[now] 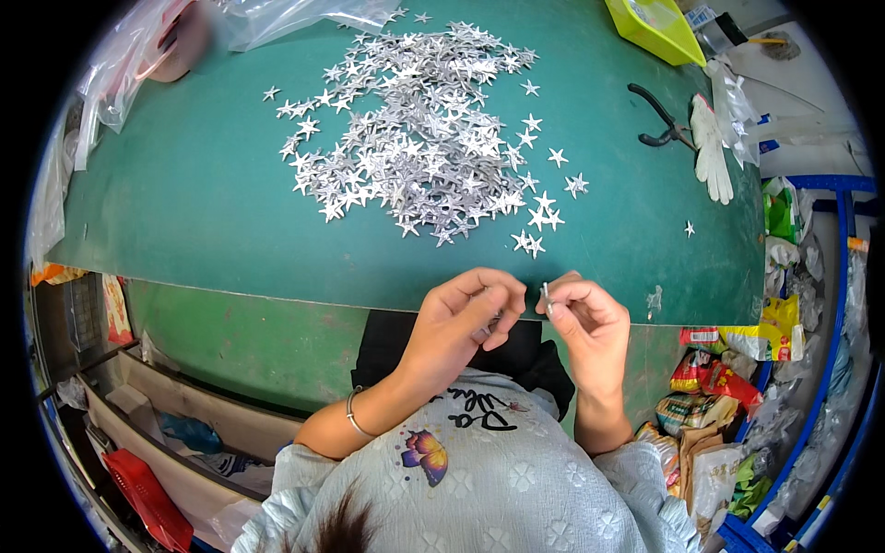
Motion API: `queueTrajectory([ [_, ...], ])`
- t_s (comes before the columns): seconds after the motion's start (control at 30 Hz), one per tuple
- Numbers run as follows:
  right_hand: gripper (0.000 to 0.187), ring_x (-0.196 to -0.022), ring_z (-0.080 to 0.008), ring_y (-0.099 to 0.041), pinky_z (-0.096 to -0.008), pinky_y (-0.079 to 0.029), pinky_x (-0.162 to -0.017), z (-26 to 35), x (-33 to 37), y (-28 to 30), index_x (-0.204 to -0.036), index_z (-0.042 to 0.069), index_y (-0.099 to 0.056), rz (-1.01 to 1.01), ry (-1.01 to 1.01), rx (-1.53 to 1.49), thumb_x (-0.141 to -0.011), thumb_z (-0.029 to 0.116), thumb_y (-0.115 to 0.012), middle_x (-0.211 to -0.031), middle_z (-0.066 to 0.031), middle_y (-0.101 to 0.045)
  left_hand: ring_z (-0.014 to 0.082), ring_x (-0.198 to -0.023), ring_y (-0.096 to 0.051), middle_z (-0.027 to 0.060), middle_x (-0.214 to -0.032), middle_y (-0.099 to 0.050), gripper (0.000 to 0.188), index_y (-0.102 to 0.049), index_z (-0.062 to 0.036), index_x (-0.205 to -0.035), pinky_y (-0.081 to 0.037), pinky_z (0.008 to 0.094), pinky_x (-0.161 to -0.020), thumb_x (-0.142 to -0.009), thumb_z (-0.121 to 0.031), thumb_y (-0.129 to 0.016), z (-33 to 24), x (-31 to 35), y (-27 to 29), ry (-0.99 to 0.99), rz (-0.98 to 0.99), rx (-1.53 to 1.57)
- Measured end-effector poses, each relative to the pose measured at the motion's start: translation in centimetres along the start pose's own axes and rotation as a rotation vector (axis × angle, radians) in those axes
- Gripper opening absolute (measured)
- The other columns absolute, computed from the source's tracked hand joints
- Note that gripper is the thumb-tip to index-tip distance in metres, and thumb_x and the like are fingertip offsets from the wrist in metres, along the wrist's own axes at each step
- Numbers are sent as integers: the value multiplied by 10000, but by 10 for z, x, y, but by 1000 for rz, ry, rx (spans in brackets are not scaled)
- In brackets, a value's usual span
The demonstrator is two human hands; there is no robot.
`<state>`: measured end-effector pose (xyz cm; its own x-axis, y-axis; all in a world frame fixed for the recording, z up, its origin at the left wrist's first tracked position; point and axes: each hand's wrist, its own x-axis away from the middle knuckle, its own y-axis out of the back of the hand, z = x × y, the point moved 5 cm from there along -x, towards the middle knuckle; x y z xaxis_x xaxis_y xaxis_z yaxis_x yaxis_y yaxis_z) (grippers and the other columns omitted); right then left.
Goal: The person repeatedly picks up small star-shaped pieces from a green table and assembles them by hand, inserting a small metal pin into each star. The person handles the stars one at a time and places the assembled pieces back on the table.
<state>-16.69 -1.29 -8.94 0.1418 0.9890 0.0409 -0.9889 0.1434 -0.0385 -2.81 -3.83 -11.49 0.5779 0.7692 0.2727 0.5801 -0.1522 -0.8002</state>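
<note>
A big heap of small silver star-shaped pieces [415, 147] lies on the green tabletop [184, 212], with loose ones scattered at its right side. At the table's near edge, my right hand [592, 334] pinches one silver star piece [547, 299] between thumb and fingertips, seen nearly edge-on. Just left of it, my left hand [470, 318] is curled closed, thumb against the fingers. A bit of grey shows inside its fingers, too hidden to name. The two hands are close together but apart.
Black-handled pliers [662, 120] and a white glove [710, 152] lie at the table's right, near a yellow bin [656, 29]. Clear plastic bags [120, 74] cover the far left corner. A blue metal rack [843, 276] with colourful packets stands right; an open drawer [212, 405] is lower left.
</note>
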Motion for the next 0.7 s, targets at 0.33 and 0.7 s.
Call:
queueTrajectory([
  [0.33, 167, -725, -220, -531, -303, -395, -669, 41, 5, -14, -805, 1, -620, -33, 455, 644, -657, -66, -658, -790, -86, -612, 32, -670, -450, 18, -868, -575, 181, -595, 4, -1001, -368, 179, -546, -823, -24, -590, -9, 6, -1, -25, -71, -355],
  [0.7, 74, -761, -127, -564, -237, -444, -698, -6, 12, -13, -879, -42, -603, 87, -158, -311, -819, -55, -561, -836, -86, -598, 29, -658, -480, 5, -761, -579, 79, -614, 22, -857, -377, 173, -568, -815, -45, -616, -15, 11, -4, -169, -18, -492],
])
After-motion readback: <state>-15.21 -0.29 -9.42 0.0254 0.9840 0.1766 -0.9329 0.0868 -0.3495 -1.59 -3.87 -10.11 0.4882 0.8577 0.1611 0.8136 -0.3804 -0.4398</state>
